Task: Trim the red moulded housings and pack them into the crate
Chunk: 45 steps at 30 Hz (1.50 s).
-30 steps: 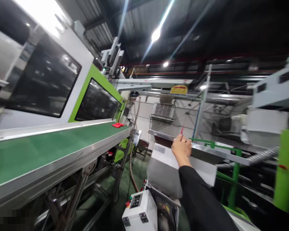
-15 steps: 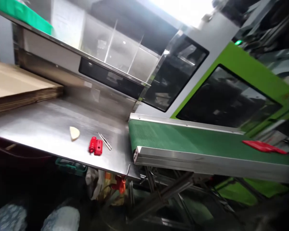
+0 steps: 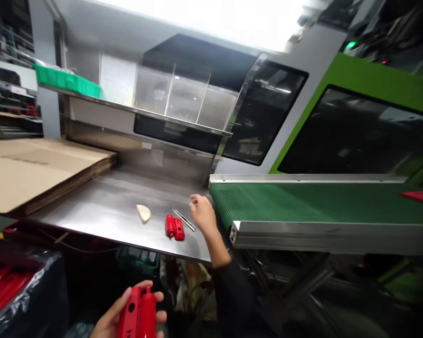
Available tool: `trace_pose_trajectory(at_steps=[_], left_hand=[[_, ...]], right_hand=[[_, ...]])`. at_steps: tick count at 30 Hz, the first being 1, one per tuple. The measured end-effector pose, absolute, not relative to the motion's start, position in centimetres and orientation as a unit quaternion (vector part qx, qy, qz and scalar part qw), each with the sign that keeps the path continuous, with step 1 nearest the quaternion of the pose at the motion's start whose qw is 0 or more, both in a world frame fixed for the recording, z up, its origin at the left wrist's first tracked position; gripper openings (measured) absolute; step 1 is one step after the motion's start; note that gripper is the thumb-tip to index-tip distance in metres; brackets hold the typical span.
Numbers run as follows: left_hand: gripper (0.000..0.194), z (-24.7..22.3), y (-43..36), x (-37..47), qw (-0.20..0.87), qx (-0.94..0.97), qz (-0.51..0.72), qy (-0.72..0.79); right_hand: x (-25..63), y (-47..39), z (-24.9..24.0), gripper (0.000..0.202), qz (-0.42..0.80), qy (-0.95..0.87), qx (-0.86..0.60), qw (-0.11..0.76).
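Observation:
At the bottom of the view my left hand (image 3: 109,319) is closed round a red plastic part (image 3: 147,312), which has a round barrel beside a flat block with a hole. My right hand (image 3: 201,212) hovers over the right end of the steel table, holding nothing, its fingers loosely bent and apart. Just left of it lie slim metal tweezers (image 3: 185,219). A similar red part (image 3: 179,229) rests on the table beside them. Farther left is a cream half-round piece (image 3: 143,213).
The steel table (image 3: 102,202) carries stacked cardboard (image 3: 56,171) at left. A green conveyor belt (image 3: 285,202) with metal rails runs right, bearing a red piece (image 3: 421,196). A green bin (image 3: 66,80) stands on the shelf. Lower left, a lined box holds red parts (image 3: 7,291).
Both hands have come into view, the left with a red part in it. My view has swung left, so table and conveyor sit farther right, and the box of red parts shows.

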<state>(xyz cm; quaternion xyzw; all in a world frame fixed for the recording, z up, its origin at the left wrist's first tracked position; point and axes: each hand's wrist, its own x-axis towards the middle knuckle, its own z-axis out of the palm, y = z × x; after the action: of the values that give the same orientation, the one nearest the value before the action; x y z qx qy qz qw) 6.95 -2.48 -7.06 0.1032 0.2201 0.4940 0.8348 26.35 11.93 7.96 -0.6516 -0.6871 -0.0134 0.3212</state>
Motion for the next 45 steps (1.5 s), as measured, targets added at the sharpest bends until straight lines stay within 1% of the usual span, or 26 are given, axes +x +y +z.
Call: trace_pose_trajectory(at_steps=[1, 3, 5, 8, 10, 13, 16, 20, 23, 25, 28, 30, 33, 36, 40, 45], left_hand=[[0.022, -6.1, -2.4, 6.0, 0.833, 0.109, 0.502, 0.206], [0.030, -4.3, -2.5, 4.3, 0.835, 0.117, 0.508, 0.176], [0.037, -2.9, -2.6, 2.9, 0.834, 0.129, 0.512, 0.159], [0.039, -1.6, -2.7, 1.5, 0.818, 0.138, 0.533, 0.165], [0.039, -1.2, -2.6, 1.0, 0.812, 0.128, 0.542, 0.176], [0.038, -1.3, -2.6, 0.4, 0.818, 0.095, 0.545, 0.157], [0.031, -2.1, -2.5, 0.1, 0.828, 0.048, 0.546, 0.114], [0.025, -3.6, -2.4, 0.5, 0.858, 0.002, 0.501, 0.113], [0.026, -3.9, -2.5, 1.1, 0.880, -0.016, 0.458, 0.125], [0.027, -3.9, -2.7, 1.4, 0.888, -0.032, 0.442, 0.124], [0.028, -3.5, -3.4, 1.3, 0.903, -0.063, 0.413, 0.102], [0.027, -3.3, -4.0, 1.1, 0.914, -0.079, 0.392, 0.072], [0.024, -2.8, -5.0, 0.9, 0.913, -0.075, 0.398, 0.040], [0.024, -2.1, -5.8, 0.9, 0.907, -0.057, 0.415, 0.051], [0.025, -1.5, -6.5, 0.8, 0.903, -0.042, 0.423, 0.070], [0.022, -1.4, -6.7, 0.4, 0.903, -0.015, 0.427, 0.049]], right_hand=[[25.5, 14.2, 7.5, 0.023, 0.016, -0.669, -0.681, 0.297], [24.1, 17.7, 6.7, 0.026, 0.061, -0.643, -0.717, 0.262], [23.2, 19.6, 6.0, 0.027, 0.086, -0.628, -0.734, 0.245], [22.6, 20.0, 5.6, 0.026, 0.099, -0.616, -0.740, 0.250], [22.4, 18.8, 5.6, 0.029, 0.098, -0.621, -0.727, 0.277], [22.0, 13.8, 4.4, 0.036, 0.104, -0.653, -0.664, 0.349], [21.0, 5.1, 1.6, 0.042, 0.134, -0.693, -0.584, 0.401], [19.3, -5.3, -2.0, 0.026, 0.194, -0.707, -0.531, 0.426], [18.7, -8.5, -3.0, 0.021, 0.207, -0.726, -0.481, 0.445], [18.8, -9.1, -3.3, 0.019, 0.212, -0.746, -0.460, 0.432], [18.7, -9.2, -3.2, 0.022, 0.190, -0.772, -0.433, 0.425], [18.3, -9.3, -2.8, 0.028, 0.155, -0.793, -0.414, 0.420], [17.5, -9.5, -1.7, 0.040, 0.080, -0.813, -0.395, 0.420], [16.7, -9.7, -0.8, 0.050, -0.001, -0.820, -0.376, 0.431], [15.8, -10.2, -0.5, 0.051, -0.043, -0.815, -0.409, 0.408], [15.2, -10.8, -0.5, 0.050, -0.057, -0.802, -0.427, 0.413]])
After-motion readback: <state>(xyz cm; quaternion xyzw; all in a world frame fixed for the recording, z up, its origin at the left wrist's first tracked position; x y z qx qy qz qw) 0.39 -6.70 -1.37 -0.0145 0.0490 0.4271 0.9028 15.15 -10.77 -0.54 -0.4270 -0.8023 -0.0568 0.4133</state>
